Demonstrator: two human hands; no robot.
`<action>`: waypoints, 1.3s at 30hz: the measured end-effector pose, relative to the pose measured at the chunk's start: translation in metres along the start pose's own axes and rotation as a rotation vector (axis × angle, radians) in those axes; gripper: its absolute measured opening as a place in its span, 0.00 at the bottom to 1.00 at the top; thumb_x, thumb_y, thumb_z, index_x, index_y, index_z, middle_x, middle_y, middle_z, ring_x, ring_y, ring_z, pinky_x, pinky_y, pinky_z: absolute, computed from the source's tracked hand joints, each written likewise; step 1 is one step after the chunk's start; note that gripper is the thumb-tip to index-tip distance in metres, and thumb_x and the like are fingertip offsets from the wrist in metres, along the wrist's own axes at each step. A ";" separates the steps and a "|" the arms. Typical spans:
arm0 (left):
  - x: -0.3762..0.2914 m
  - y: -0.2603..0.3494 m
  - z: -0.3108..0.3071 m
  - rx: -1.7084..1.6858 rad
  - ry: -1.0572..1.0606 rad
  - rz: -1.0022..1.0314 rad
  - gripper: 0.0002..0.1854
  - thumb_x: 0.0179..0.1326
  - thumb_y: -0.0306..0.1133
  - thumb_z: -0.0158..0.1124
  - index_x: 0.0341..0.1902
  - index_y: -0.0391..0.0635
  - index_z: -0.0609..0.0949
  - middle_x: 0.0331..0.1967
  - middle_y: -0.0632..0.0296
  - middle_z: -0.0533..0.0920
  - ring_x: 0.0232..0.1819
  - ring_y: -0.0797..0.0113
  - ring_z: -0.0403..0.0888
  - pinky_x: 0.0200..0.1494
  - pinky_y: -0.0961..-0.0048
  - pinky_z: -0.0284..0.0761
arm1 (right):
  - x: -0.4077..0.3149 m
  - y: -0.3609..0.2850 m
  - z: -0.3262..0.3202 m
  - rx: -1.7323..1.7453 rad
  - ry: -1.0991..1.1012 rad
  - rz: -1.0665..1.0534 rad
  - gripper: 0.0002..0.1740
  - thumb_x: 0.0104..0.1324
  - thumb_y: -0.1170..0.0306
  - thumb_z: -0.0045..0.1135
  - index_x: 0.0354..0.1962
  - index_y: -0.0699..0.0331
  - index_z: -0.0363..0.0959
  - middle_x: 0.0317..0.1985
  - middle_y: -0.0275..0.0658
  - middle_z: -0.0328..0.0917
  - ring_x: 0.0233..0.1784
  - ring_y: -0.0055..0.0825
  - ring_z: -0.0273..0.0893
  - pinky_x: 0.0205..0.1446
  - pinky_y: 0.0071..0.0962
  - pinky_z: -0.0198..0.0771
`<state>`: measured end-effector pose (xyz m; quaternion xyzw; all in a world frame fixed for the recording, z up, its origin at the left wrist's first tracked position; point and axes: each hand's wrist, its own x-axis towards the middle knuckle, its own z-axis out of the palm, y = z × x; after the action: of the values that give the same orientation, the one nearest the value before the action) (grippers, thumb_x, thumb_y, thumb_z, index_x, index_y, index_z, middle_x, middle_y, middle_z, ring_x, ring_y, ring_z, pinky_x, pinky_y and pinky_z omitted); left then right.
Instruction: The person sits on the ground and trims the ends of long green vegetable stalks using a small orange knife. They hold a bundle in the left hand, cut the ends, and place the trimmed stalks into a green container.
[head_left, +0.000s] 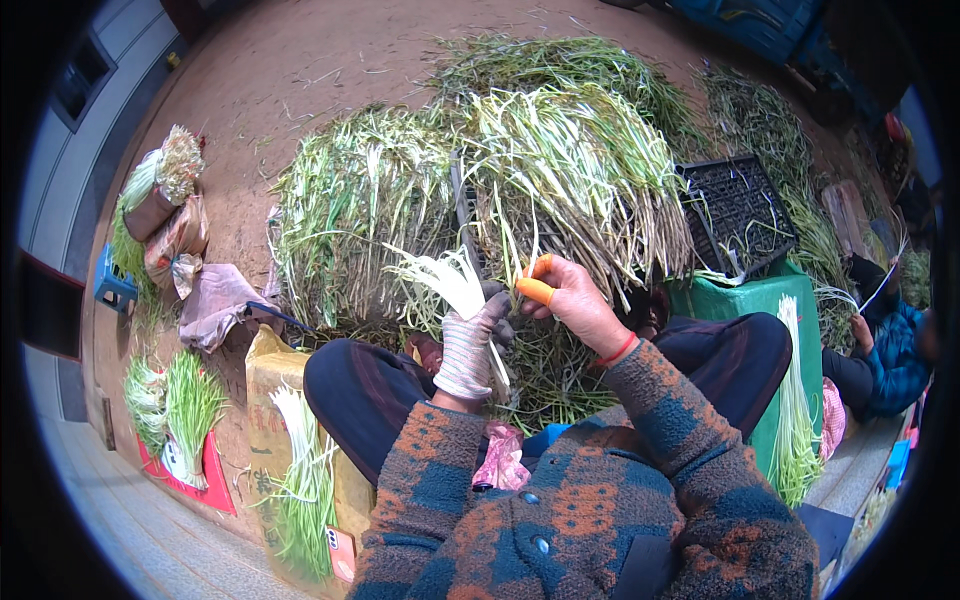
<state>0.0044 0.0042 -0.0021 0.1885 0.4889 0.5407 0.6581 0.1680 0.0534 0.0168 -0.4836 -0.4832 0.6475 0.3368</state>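
My left hand (474, 341), in a striped knit glove with grey fingers, grips a bunch of cleaned white allium-like stalks (450, 285). Their rooty ends fan out up and to the left. Just right of it, my right hand (574, 304) has orange covers on thumb and forefinger, pinched together on a thin pale stalk (535, 232). Beyond both hands, a heap of uncleaned stalks (577, 172) lies over a black plastic crate, with brown-sheathed ends towards me. Another heap (367, 217) spreads to its left. Loose trimmings (555, 375) cover the ground between my knees.
Cleaned stalks lie on a yellow box (262, 375) at left, beside a phone (341, 553), and on a green box (750, 300) at right. A black crate (739, 210) stands beyond the green one. Bundles (187, 420) rest on a red sheet. Another person (892, 360) sits at far right.
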 end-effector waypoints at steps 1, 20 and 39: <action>-0.001 -0.001 0.001 0.028 0.007 0.003 0.12 0.62 0.31 0.70 0.46 0.43 0.79 0.26 0.68 0.80 0.17 0.80 0.74 0.16 0.83 0.66 | 0.000 0.000 0.001 -0.036 0.006 0.002 0.08 0.69 0.69 0.63 0.41 0.63 0.74 0.32 0.30 0.80 0.29 0.13 0.78 0.30 0.14 0.71; 0.021 -0.022 -0.014 0.313 0.141 -0.036 0.10 0.55 0.23 0.69 0.38 0.45 0.78 0.22 0.66 0.79 0.15 0.77 0.74 0.16 0.78 0.67 | -0.009 0.008 -0.007 0.260 0.041 -0.156 0.05 0.70 0.74 0.61 0.40 0.62 0.73 0.38 0.31 0.81 0.39 0.17 0.81 0.42 0.19 0.78; 0.040 -0.054 -0.033 1.313 0.033 0.231 0.17 0.51 0.30 0.68 0.47 0.42 0.82 0.40 0.44 0.85 0.46 0.42 0.83 0.50 0.54 0.78 | -0.033 -0.115 -0.131 0.307 0.213 -0.513 0.04 0.72 0.71 0.58 0.42 0.61 0.74 0.37 0.33 0.81 0.34 0.25 0.84 0.41 0.33 0.86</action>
<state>0.0023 0.0118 -0.0762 0.5930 0.7032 0.2007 0.3368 0.2991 0.0984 0.1272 -0.3545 -0.4481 0.5525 0.6069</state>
